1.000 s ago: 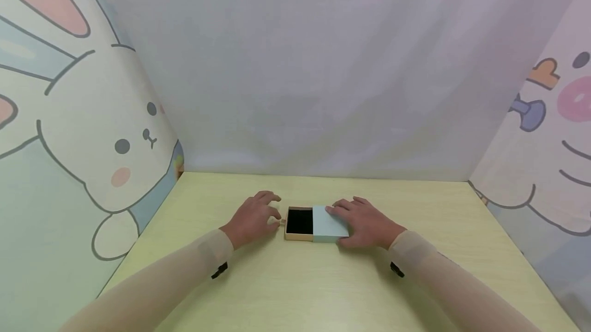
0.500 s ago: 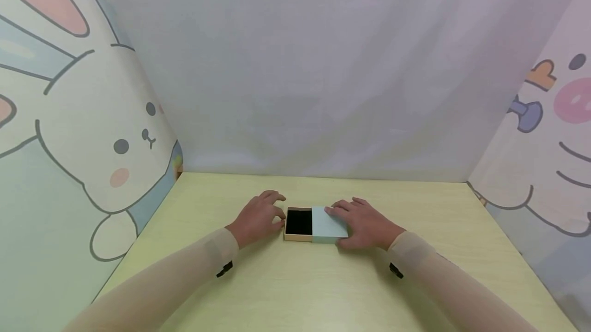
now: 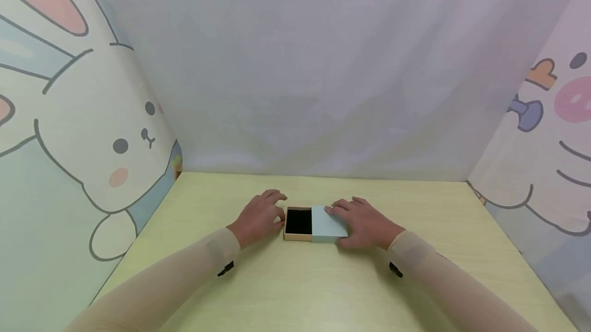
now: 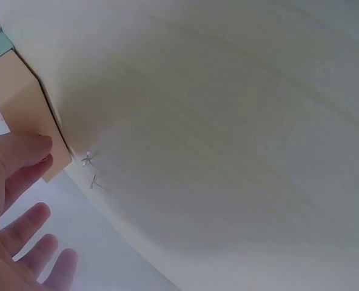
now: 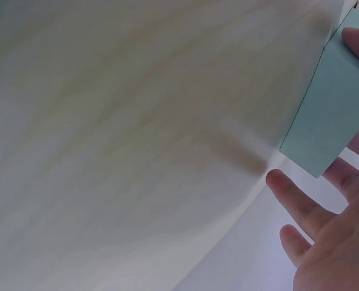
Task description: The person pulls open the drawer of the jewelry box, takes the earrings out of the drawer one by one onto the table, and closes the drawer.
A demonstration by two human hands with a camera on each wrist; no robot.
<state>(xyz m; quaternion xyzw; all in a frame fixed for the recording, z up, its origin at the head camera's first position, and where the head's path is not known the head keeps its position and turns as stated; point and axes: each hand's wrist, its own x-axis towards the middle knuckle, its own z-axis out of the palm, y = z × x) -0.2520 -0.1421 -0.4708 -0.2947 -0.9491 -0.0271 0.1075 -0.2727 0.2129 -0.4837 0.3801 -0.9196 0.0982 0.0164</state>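
Note:
A small drawer box lies on the table, its pale blue sleeve (image 3: 327, 223) to the right and its tan tray (image 3: 297, 237) with a black lining slid partway out to the left. At the tray's left end my left hand (image 3: 258, 220) has thumb and forefinger together on a small pull tab, now mostly hidden by the fingers; in the left wrist view the other fingers of the left hand (image 4: 10, 200) spread loosely. My right hand (image 3: 367, 223) grips the sleeve's right end, thumb on the near side and fingers over the top. In the right wrist view, the thumb presses the blue side (image 5: 328, 109).
The pale wood table (image 3: 318, 286) extends around the box on all sides. A grey-white curtain (image 3: 323, 75) hangs behind its back edge. Cartoon-printed panels, a rabbit (image 3: 97, 142) at left and a pink-cheeked figure (image 3: 549, 142) at right, flank it.
My left hand has moved slightly right, up against the tray's end, covering the tab seen earlier between hand and tray. The right hand and the box stay nearly in place.

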